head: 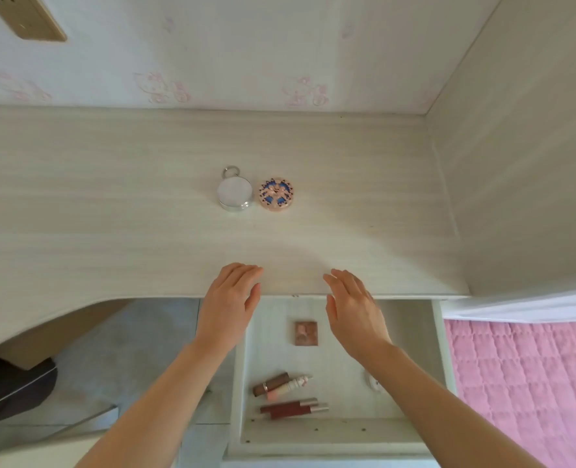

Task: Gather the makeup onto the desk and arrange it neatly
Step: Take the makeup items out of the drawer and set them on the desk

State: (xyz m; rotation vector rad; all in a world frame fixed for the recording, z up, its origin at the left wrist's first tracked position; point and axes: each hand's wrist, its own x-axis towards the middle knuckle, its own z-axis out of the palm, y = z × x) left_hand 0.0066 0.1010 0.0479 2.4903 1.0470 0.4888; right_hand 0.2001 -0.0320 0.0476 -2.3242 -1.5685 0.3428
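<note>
Two round compacts sit side by side in the middle of the pale wood desk (111, 197): a silver one with a key ring (234, 193) and a pink one with a blue pattern (276, 197). Below the desk edge an open drawer (440, 346) holds a small square brown palette (306, 333), a brown and a pink lipstick tube (281, 385), and dark red lip gloss tubes (295, 408). My left hand (229, 302) and my right hand (354, 309) hover over the desk's front edge, fingers straight, holding nothing. A small white object (371, 381) lies partly hidden by my right forearm.
A wall with pink cartoon prints stands behind the desk, with a wall socket (26, 15) at top left. A side panel (516, 163) closes the desk on the right. A pink quilted bed (529, 383) lies at lower right. A dark chair (9, 390) stands at lower left.
</note>
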